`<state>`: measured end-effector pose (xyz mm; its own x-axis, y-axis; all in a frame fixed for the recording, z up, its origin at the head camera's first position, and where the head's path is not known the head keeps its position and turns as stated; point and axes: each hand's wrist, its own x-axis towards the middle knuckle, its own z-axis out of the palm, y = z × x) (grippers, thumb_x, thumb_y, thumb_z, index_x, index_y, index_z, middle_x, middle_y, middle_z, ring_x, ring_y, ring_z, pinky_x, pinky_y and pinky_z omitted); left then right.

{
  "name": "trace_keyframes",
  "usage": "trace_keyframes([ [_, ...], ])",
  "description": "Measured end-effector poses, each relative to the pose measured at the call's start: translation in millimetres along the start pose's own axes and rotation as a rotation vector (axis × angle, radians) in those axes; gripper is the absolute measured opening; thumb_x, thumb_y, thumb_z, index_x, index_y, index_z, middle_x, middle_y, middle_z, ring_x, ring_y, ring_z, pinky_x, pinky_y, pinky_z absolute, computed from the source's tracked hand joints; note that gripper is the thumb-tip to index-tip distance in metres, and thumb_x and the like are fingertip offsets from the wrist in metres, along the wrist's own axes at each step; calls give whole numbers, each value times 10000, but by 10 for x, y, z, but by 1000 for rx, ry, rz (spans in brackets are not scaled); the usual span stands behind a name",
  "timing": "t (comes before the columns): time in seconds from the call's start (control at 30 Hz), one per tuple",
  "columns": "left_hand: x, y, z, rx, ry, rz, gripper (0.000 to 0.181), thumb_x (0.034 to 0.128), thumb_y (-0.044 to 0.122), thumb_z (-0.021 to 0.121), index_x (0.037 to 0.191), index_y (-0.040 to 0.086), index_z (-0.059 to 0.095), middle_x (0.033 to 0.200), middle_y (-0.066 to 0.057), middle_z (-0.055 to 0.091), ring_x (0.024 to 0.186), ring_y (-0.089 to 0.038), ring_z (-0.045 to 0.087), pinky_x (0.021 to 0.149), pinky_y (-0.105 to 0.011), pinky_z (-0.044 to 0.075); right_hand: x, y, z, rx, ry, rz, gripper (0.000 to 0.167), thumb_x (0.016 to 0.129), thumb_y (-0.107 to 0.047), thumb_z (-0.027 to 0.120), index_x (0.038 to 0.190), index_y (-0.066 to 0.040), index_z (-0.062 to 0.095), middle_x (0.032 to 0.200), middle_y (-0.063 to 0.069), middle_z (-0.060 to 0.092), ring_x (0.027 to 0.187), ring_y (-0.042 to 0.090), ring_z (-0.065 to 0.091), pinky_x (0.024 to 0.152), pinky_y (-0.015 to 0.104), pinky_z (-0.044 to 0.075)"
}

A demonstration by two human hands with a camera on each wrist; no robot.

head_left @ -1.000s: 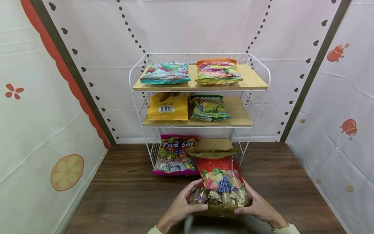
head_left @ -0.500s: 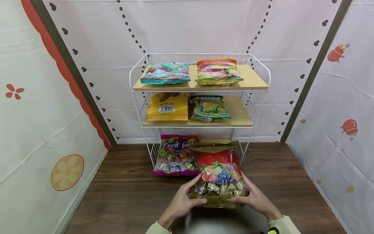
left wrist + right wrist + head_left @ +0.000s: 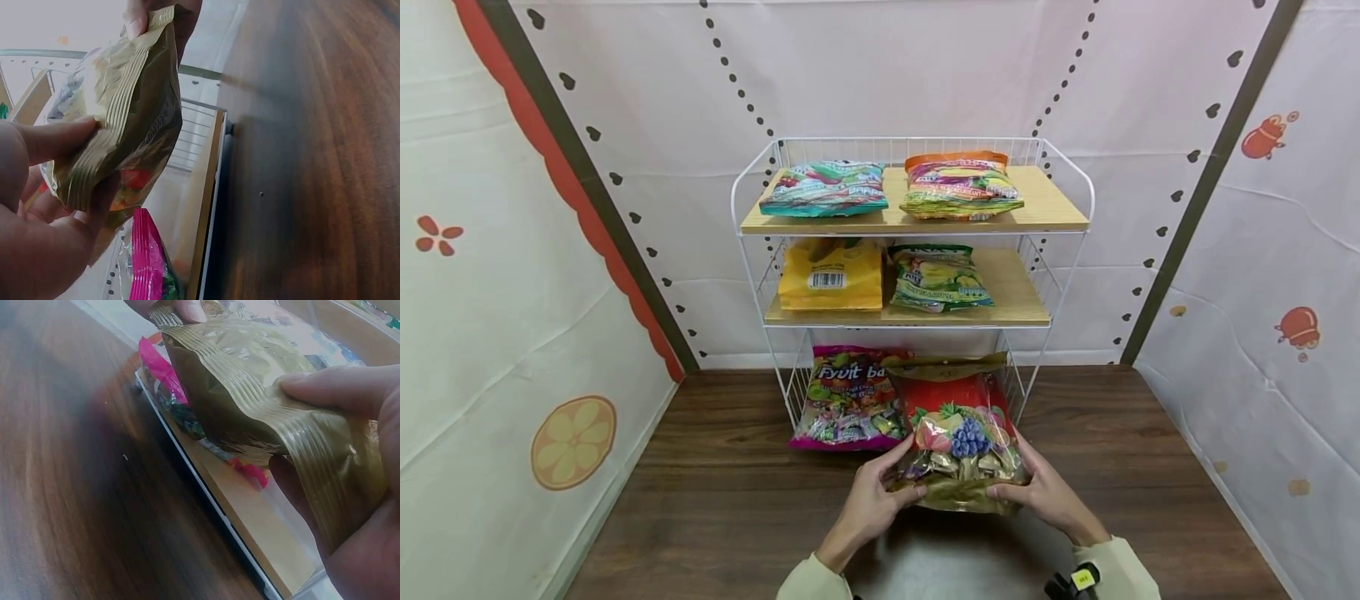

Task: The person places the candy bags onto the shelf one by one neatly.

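Observation:
Both hands hold a red and gold bag of candy (image 3: 951, 396) with fruit printed on its front and a clear window showing wrapped sweets. My left hand (image 3: 871, 502) grips its lower left corner, thumb in front and fingers behind. At the lower right corner my right hand (image 3: 1051, 493) does the same. In both wrist views the bag's gold crimped bottom edge (image 3: 125, 94) lies between thumb and fingers, above the wooden tabletop. Behind the bag's left side, a pink-edged Fruit bag of chews (image 3: 846, 400) leans on the rack's bottom level, partly covered.
A white wire rack (image 3: 910, 325) with wooden shelves stands at the back. Its top shelf (image 3: 1048, 200) bears a teal bag (image 3: 825, 190) and an orange-topped bag (image 3: 961, 185). A yellow bag (image 3: 830, 273) and a green bag (image 3: 938, 277) sit on the middle shelf.
Both hands have carried the red and gold bag forward and slightly left, closer to the rack's bottom level. It now covers more of the chews bag. The shelf bags have stayed put.

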<state>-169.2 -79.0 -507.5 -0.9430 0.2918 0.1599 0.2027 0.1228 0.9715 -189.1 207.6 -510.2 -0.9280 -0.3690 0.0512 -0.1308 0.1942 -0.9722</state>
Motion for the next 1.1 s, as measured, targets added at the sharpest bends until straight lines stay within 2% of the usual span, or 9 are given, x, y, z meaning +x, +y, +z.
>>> trace_keyframes([
  [0.13, 57, -19, 18, 78, 38, 21, 732, 838, 72, 784, 1482, 213, 468, 1429, -107, 547, 1222, -236, 584, 961, -270, 495, 49, 31, -16, 11, -4, 3, 1084, 808, -166, 822, 1607, -155, 90, 1626, 173, 202, 1397, 320, 354, 998, 102, 335],
  [0.2, 83, -33, 28, 131, 61, 29, 728, 831, 89, 794, 1477, 208, 479, 1415, -110, 561, 1224, -238, 583, 989, -311, 490, 71, 54, -27, 14, -10, 4, 1079, 817, -173, 815, 1608, -159, 82, 1632, 165, 187, 1404, 262, 352, 994, 88, 325],
  [0.4, 155, -53, 50, 247, 104, 40, 728, 833, 116, 796, 1476, 243, 479, 1425, -87, 553, 1275, -242, 548, 1047, -446, 460, 149, 125, -54, 64, -25, -42, 1060, 833, -84, 783, 1609, -169, 66, 1585, 194, 294, 1251, 62, 527, 1007, 144, 389],
  [0.57, 204, -66, 48, 290, 125, 48, 728, 837, 107, 792, 1480, 234, 475, 1436, -93, 540, 1309, -268, 520, 1065, -469, 442, 212, 154, -62, 14, -4, -27, 1061, 827, -140, 799, 1606, -144, 80, 1627, 147, 204, 1370, 151, 402, 1038, 147, 334],
  [0.67, 233, -74, 43, 312, 134, 47, 719, 839, 104, 790, 1477, 219, 481, 1435, -96, 539, 1317, -267, 511, 1077, -456, 433, 252, 168, -60, 0, -4, -14, 1062, 829, -157, 799, 1607, -150, 76, 1632, 137, 198, 1417, 277, 337, 1120, 287, 306],
  [0.8, 279, -67, 40, 334, 141, 42, 707, 843, 109, 788, 1474, 215, 486, 1427, -109, 546, 1314, -281, 516, 1078, -455, 433, 311, 197, -61, 7, 0, -7, 1057, 831, -161, 798, 1607, -155, 80, 1639, 131, 182, 1456, 331, 253, 1169, 536, 208],
  [0.93, 326, -66, 39, 358, 150, 17, 701, 851, 129, 785, 1474, 240, 484, 1431, -109, 545, 1313, -303, 517, 1069, -478, 441, 370, 235, -70, 25, -4, -9, 1032, 846, -160, 785, 1607, -153, 89, 1652, 128, 122, 1484, 336, 158, 1171, 616, 139],
  [1.03, 359, -84, 41, 360, 153, -7, 698, 863, 140, 775, 1479, 268, 472, 1448, -106, 531, 1324, -315, 504, 1067, -496, 439, 404, 269, -79, 42, -9, -24, 1018, 850, -147, 781, 1607, -184, 101, 1649, 112, 143, 1470, 299, 211, 1192, 384, 242],
  [1.1, 371, -99, 43, 360, 155, -16, 699, 865, 139, 773, 1480, 273, 469, 1450, -107, 528, 1324, -314, 505, 1066, -493, 441, 418, 290, -81, 42, -12, -31, 1011, 852, -139, 778, 1607, -186, 107, 1646, 112, 155, 1457, 275, 242, 1136, 225, 286],
])
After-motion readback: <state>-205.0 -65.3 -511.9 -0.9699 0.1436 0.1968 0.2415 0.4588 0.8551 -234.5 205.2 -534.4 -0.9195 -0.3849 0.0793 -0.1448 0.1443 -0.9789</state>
